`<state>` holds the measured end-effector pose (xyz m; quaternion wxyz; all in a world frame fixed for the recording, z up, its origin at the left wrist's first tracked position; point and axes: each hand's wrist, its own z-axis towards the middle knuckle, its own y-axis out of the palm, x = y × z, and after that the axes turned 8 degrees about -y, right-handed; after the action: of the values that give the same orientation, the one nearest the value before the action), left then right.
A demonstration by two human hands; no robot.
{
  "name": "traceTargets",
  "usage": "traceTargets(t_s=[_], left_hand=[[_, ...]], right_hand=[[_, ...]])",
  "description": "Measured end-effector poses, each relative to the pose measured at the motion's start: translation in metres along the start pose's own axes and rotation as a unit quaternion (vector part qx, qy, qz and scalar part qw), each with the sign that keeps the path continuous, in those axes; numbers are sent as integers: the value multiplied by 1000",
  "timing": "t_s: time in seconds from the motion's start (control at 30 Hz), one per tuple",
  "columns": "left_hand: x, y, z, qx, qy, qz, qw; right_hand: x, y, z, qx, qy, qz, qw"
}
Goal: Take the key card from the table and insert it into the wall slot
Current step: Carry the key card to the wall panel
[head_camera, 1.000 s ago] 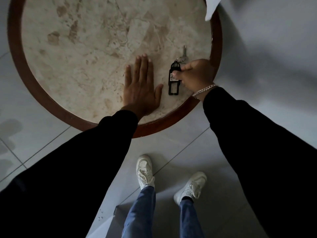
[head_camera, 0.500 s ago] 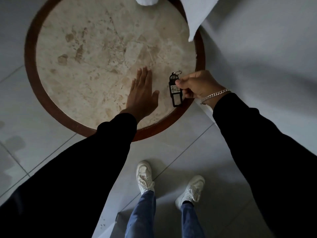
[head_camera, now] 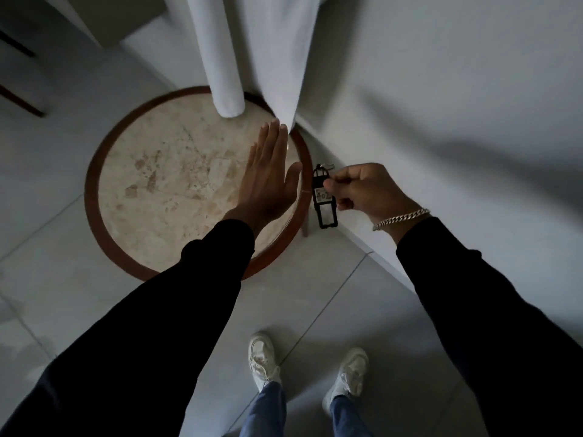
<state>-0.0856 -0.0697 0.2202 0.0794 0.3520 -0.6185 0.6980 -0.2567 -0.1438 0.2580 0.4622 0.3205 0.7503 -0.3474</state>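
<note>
Our right hand (head_camera: 362, 192) pinches the key card (head_camera: 323, 197) between thumb and forefinger, the other fingers curled in. We hold this black tag clear of the table (head_camera: 101, 197), just past its right rim, so that it hangs upright over the floor (head_camera: 315, 294) near the foot of the white wall (head_camera: 457, 105). A pale label with writing sits in its upper half, and a small metal ring shows at its top. A silver chain bracelet (head_camera: 400, 218) lies across our right wrist, above the black sleeve. Our left hand (head_camera: 268, 181) is spread flat, fingers straight and close together, thumb out, above the right part of the round marble top; we cannot tell whether the palm touches the stone. White curtain folds (head_camera: 227, 58) hang down to the table's far edge. Below, we see our two white shoes (head_camera: 263, 361) on grey tiles.
</note>
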Motion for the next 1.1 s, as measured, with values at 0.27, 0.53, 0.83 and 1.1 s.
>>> traceTargets(t_s=[0.27, 0.53, 0.83, 1.1], left_hand=[[126, -28, -2, 53, 75, 15, 996], [229, -52, -11, 87, 167, -7, 982], [342, -71, -27, 90, 306, -33, 947], [433, -80, -53, 137, 381, -59, 912]], right_hand=[[-39, -97, -63, 11, -65, 41, 997], [-78, -173, -141, 64, -96, 57, 992], [-116, -238, -230, 163, -157, 68, 972], [-137, -298, -299, 188, -213, 28, 958]])
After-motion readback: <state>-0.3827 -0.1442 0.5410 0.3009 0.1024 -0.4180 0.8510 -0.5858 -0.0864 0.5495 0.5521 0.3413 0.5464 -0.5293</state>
